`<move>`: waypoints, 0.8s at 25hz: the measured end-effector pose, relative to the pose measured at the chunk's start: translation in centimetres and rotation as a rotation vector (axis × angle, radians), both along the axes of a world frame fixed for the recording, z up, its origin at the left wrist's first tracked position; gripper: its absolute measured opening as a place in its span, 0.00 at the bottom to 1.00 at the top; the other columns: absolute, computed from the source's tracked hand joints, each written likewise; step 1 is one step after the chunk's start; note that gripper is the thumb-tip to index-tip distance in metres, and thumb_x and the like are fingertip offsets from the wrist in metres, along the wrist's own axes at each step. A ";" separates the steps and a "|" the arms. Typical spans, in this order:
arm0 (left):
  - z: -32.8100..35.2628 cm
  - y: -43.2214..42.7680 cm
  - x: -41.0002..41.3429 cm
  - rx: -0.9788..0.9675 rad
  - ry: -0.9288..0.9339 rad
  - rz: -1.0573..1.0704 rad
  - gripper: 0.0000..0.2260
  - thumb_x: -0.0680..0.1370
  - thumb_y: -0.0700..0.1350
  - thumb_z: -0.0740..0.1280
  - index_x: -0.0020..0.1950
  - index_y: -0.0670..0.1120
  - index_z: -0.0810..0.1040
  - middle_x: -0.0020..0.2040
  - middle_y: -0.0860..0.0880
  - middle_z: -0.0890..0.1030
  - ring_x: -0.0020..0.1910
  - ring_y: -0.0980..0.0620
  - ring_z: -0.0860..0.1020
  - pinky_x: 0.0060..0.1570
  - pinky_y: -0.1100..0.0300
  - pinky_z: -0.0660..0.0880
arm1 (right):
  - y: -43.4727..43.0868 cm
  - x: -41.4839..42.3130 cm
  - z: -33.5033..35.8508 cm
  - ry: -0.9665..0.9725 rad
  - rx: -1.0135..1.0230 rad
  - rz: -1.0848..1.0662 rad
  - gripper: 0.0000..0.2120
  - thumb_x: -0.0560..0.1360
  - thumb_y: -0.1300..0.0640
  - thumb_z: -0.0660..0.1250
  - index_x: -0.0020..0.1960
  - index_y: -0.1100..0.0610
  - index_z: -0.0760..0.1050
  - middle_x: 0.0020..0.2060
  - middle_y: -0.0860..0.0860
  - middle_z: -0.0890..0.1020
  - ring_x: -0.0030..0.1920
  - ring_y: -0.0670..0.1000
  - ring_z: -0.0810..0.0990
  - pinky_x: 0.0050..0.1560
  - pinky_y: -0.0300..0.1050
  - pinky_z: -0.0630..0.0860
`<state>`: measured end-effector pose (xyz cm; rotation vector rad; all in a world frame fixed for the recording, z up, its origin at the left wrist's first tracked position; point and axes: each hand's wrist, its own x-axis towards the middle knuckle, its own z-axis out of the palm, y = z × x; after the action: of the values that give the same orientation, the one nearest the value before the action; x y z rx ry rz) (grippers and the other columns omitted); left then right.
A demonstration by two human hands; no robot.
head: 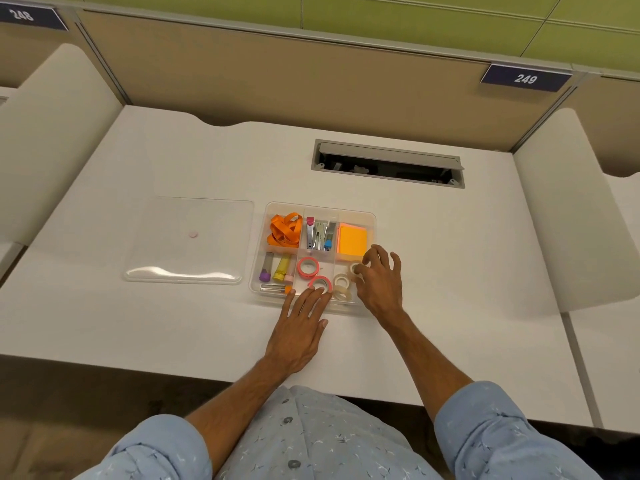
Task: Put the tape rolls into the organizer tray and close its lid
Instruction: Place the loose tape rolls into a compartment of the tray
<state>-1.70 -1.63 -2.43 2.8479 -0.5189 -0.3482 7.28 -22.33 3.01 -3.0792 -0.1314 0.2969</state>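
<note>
Tape rolls (325,283) sat in organizer tray (370,216), near edge; lid (188,239) lay alongside.
Left hand (300,327) flat, fingers splayed, nudging pink roll; right hand (380,279) pinching white roll (354,268).

A pale blue button-up shirt (311,434) is being worn, printed all over with small white sprig-like marks. Three round grey buttons (287,420) are being shown down its front placket. Both sleeves are being kept rolled into thick cuffs near the elbows, the left sleeve (156,448) and the right sleeve (491,427) alike. Forearms are being left bare, and nothing is being worn on the left hand (298,327) or the right hand (381,282).
</note>
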 end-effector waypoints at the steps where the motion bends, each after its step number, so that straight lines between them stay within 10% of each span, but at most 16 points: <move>1: 0.0 0.0 0.0 -0.001 0.002 0.001 0.27 0.89 0.58 0.49 0.87 0.52 0.49 0.88 0.49 0.54 0.88 0.48 0.50 0.87 0.39 0.45 | 0.1 0.0 -0.1 -0.005 0.006 0.001 0.17 0.85 0.46 0.66 0.71 0.48 0.81 0.74 0.48 0.73 0.84 0.52 0.61 0.87 0.59 0.51; 20: 0.2 -0.3 -0.1 -0.003 -0.014 0.015 0.27 0.89 0.57 0.49 0.87 0.51 0.50 0.88 0.48 0.55 0.88 0.47 0.52 0.86 0.38 0.47 | -0.1 0.5 0.3 0.022 -0.049 0.075 0.19 0.83 0.46 0.69 0.72 0.50 0.79 0.79 0.51 0.70 0.86 0.54 0.58 0.87 0.63 0.51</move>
<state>-1.82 -1.89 -2.25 2.8522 -0.4997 -0.3241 7.83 -22.39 3.28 -3.1234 -0.2434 0.3416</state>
